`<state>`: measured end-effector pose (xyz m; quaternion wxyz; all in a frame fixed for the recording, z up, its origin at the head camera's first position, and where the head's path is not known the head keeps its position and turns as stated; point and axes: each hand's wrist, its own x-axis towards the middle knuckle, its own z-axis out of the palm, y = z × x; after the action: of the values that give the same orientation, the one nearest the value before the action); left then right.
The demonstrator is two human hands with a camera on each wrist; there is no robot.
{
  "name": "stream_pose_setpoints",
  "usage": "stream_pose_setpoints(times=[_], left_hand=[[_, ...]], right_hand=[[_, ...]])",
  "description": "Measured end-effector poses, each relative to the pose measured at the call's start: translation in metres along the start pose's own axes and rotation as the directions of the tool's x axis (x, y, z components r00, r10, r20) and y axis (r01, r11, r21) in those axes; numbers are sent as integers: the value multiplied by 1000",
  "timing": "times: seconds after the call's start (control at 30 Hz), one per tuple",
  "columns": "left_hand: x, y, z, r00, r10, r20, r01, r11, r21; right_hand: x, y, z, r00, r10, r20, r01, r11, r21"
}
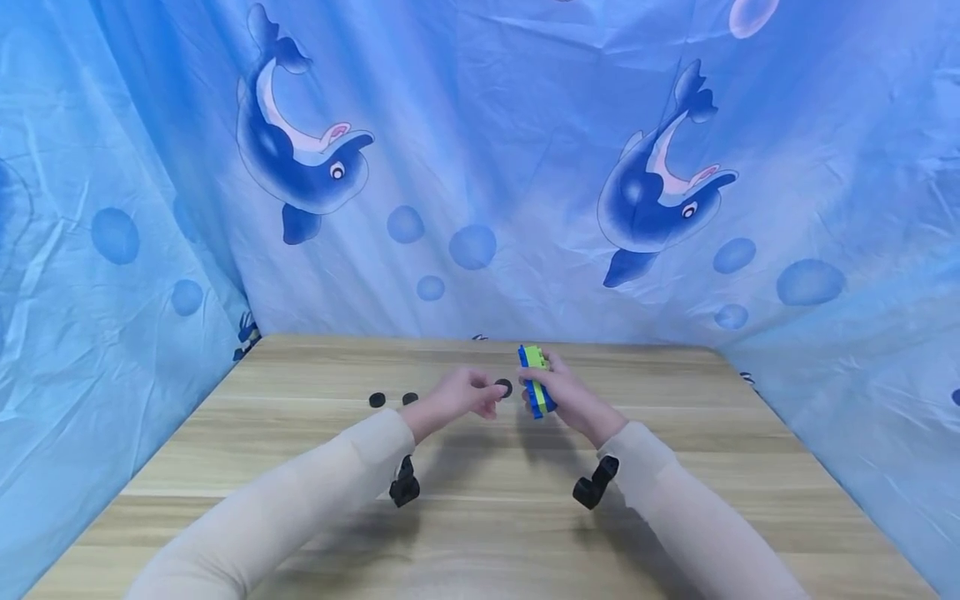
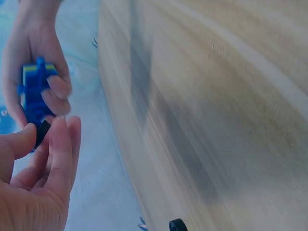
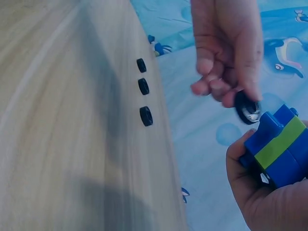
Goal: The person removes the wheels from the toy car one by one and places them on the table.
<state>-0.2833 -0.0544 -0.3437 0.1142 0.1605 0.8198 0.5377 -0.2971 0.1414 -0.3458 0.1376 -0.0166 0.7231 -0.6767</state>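
Note:
My left hand (image 1: 461, 396) pinches a small black toy wheel (image 3: 245, 109) between thumb and fingers, above the table. Just to the right, my right hand (image 1: 573, 400) grips a blue and lime-green building-block toy (image 1: 534, 379), tilted, with blue pegs sticking out from its side. In the right wrist view, the wheel's lighter hub faces the blue end of the block toy (image 3: 284, 144), a narrow gap apart. The left wrist view shows the wheel (image 2: 42, 134) edge-on, overlapping the toy's lower end.
On the wooden table (image 1: 480, 517), three more black wheels (image 3: 144, 86) stand in a row; the head view shows two of these wheels (image 1: 377, 400) left of my left hand. A blue dolphin-print curtain (image 1: 480, 167) hangs behind and on both sides.

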Motion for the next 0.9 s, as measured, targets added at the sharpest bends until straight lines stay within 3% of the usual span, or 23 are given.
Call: stream_pose_setpoints(times=[0.2, 0.4, 0.6, 0.77, 0.9], left_hand=[[13, -9, -3, 993, -67, -102, 66, 998, -18], [26, -16, -4, 964, -108, -241, 107, 994, -19], [35, -25, -9, 959, -112, -260, 109, 994, -28], [42, -38, -8, 950, -139, -279, 158, 986, 44], [49, -50, -4, 949, -159, -273, 175, 984, 33]], right_hand=[[-4, -5, -2, 1000, 1, 26, -2, 1000, 23], [-8, -4, -2, 998, 1, 66, 0, 1000, -22], [-8, -3, 3, 997, -12, 81, 15, 999, -42], [-7, -1, 7, 995, -13, 97, 16, 1000, -27], [-8, 1, 10, 996, -11, 89, 14, 999, -35]])
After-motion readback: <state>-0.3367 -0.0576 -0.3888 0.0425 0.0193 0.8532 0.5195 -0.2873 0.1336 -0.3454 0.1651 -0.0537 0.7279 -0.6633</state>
